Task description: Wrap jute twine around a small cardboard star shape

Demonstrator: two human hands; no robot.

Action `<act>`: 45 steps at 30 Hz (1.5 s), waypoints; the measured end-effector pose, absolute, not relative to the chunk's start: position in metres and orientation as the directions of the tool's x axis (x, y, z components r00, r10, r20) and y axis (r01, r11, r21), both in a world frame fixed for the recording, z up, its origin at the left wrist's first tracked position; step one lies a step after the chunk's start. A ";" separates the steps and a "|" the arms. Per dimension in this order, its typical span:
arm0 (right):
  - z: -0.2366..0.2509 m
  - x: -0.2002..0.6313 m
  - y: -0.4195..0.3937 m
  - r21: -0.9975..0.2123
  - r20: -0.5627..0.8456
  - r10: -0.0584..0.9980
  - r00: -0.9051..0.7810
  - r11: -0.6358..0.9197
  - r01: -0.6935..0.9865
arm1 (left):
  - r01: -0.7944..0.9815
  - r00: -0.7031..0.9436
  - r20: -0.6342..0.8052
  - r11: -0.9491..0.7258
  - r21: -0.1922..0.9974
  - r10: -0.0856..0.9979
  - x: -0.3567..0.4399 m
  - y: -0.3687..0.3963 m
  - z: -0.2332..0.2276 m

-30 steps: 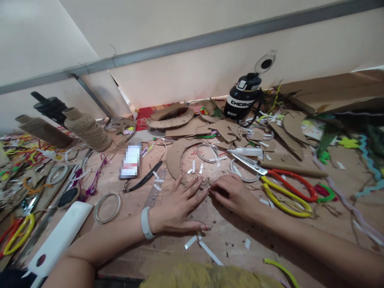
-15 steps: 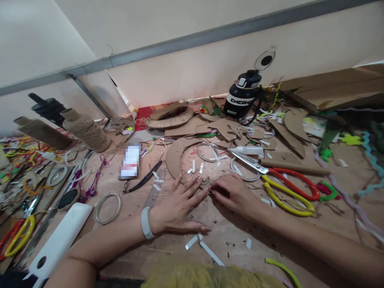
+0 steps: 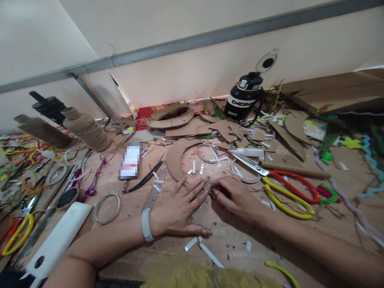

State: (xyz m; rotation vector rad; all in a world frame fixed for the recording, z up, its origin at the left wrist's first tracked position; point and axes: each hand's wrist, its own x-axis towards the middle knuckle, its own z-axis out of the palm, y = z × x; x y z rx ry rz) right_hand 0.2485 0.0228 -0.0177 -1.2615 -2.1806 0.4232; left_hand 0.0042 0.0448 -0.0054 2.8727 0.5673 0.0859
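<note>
My left hand (image 3: 181, 206) lies flat on the table, fingers spread, palm down. Its fingertips rest beside a small brown twine-like piece (image 3: 207, 183), which is partly hidden between the hands. My right hand (image 3: 235, 196) is closed in a pinch at that piece's right edge, its thumb and fingers drawn together. A curved cardboard crescent (image 3: 174, 160) lies just beyond the left fingertips. Under the left hand's far side a clear ruler (image 3: 154, 192) shows in part. White paper strips (image 3: 202, 168) are scattered around both hands.
Large scissors (image 3: 264, 171) with red and yellow handles lie right of my hands, near a tape roll (image 3: 244, 172). A phone (image 3: 130, 162), another tape ring (image 3: 106, 209) and a white power-bank-like object (image 3: 60, 240) are leftward. Behind stand twine spools (image 3: 87, 130) and a black bottle (image 3: 241, 100).
Between my hands, a little more of the small brown piece shows now. My right fingertips have shifted slightly right; my left hand stays flat in nearly the same place.
</note>
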 end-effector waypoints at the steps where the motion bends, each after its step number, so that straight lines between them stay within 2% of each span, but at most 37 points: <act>1: -0.018 0.249 0.023 -0.543 0.323 0.875 -0.362 0.484 0.686 | 0.371 0.923 0.015 -0.902 0.220 0.383 0.004 0.045 -0.006; 4: -0.018 0.252 0.024 -0.512 0.371 0.881 -0.295 0.459 0.726 | 0.369 0.923 0.024 -0.902 0.226 0.384 0.004 0.045 -0.007; 7: -0.021 0.253 0.025 -0.366 0.433 0.840 -0.327 0.495 0.788 | 0.368 0.922 0.030 -0.900 0.233 0.385 0.004 0.046 -0.009; 11: -0.026 0.252 0.025 -0.217 0.395 0.817 -0.421 0.528 0.821 | 0.369 0.920 0.045 -0.898 0.238 0.390 0.003 0.045 -0.011; 19: -0.030 0.252 0.028 -0.062 0.391 0.778 -0.493 0.556 0.829 | 0.370 0.919 0.030 -0.887 0.275 0.393 0.004 0.046 -0.010; 22: -0.031 0.251 0.030 -0.057 0.379 0.765 -0.520 0.580 0.813 | 0.370 0.920 0.021 -0.883 0.289 0.392 0.004 0.047 -0.008; 28: -0.035 0.253 0.035 -0.128 0.402 0.749 -0.527 0.616 0.777 | 0.371 0.918 0.020 -0.877 0.307 0.395 0.005 0.048 -0.007; 34: -0.038 0.266 0.040 -0.339 0.449 0.809 -0.380 0.547 0.765 | 0.363 0.924 0.003 -0.881 0.303 0.382 0.003 0.048 -0.008; 36: -0.038 0.268 0.041 -0.302 0.455 0.790 -0.411 0.571 0.764 | 0.367 0.924 -0.007 -0.880 0.301 0.382 0.003 0.048 -0.008; 40: -0.038 0.264 0.038 -0.146 0.428 0.730 -0.532 0.637 0.757 | 0.371 0.923 -0.018 -0.878 0.302 0.384 0.004 0.049 -0.008; 45: -0.042 0.260 0.037 -0.145 0.402 0.740 -0.539 0.633 0.761 | 0.364 0.924 0.008 -0.883 0.297 0.383 0.005 0.048 -0.008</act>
